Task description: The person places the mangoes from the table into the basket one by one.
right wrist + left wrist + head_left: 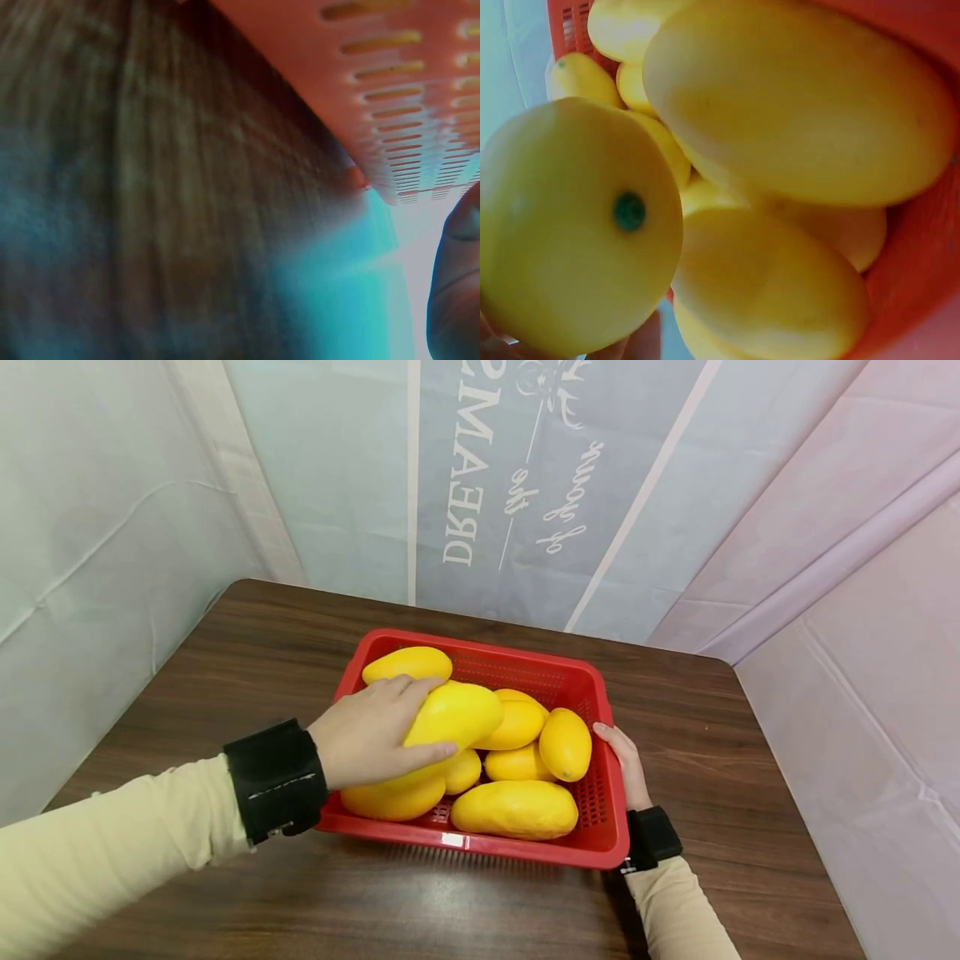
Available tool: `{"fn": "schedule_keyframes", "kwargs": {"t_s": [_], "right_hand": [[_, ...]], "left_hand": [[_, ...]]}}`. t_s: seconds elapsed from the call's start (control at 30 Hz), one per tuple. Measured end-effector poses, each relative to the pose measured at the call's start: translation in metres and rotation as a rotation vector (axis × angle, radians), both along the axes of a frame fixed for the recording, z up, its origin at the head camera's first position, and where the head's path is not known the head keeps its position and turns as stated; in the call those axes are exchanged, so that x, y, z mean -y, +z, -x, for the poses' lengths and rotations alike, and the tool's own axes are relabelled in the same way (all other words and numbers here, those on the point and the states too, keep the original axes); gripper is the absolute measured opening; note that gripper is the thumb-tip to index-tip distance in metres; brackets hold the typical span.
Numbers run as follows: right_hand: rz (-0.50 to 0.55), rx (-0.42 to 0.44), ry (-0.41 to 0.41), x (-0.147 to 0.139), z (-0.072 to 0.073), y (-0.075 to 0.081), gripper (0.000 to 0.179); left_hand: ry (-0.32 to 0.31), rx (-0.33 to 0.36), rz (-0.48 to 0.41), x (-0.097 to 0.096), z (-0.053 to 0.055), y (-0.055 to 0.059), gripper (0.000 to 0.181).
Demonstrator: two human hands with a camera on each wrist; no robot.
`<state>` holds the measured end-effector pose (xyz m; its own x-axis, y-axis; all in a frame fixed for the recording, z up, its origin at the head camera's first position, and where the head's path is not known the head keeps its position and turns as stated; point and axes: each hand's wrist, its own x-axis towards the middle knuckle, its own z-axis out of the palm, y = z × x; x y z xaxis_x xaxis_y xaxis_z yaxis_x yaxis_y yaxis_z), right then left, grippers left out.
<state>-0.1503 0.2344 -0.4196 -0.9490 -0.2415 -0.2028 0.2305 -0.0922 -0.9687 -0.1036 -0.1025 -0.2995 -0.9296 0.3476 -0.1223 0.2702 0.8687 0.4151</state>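
A red plastic basket with slotted walls holds several smooth yellow fruits that look like mangoes. My left hand is above the basket's left half and grips one large yellow mango, thumb on the near side and fingers over the far side. In the left wrist view this mango shows its green stem spot, with other mangoes close behind it. At the right end, my right hand holds the basket's rim, its fingertips over the edge. The right wrist view shows the basket's slotted outer wall.
The basket is over a dark brown wooden table with rounded far corners. Behind the table hangs a pale cloth printed with white lettering. Light cloth walls stand on the left and right sides.
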Motion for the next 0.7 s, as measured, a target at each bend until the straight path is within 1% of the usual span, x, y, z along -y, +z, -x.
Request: {"fn": "schedule_keyframes", "kwargs": {"t_s": [0.23, 0.37, 0.53, 0.7], "right_hand": [[-0.003, 0.005, -0.002, 0.0, 0.0, 0.001, 0.052], [-0.008, 0.017, -0.003, -0.001, 0.0, 0.001, 0.052], [-0.003, 0.034, 0.004, -0.002, 0.0, 0.0, 0.053], [0.003, 0.038, 0.014, -0.002, 0.001, -0.002, 0.053]], "left_hand": [[-0.081, -0.032, 0.025, -0.014, -0.006, -0.003, 0.079], [-0.118, -0.024, 0.027, -0.022, -0.006, -0.004, 0.078], [-0.154, 0.016, 0.046, -0.033, -0.004, -0.005, 0.08], [-0.167, 0.061, 0.038, -0.039, -0.003, -0.006, 0.081]]}}
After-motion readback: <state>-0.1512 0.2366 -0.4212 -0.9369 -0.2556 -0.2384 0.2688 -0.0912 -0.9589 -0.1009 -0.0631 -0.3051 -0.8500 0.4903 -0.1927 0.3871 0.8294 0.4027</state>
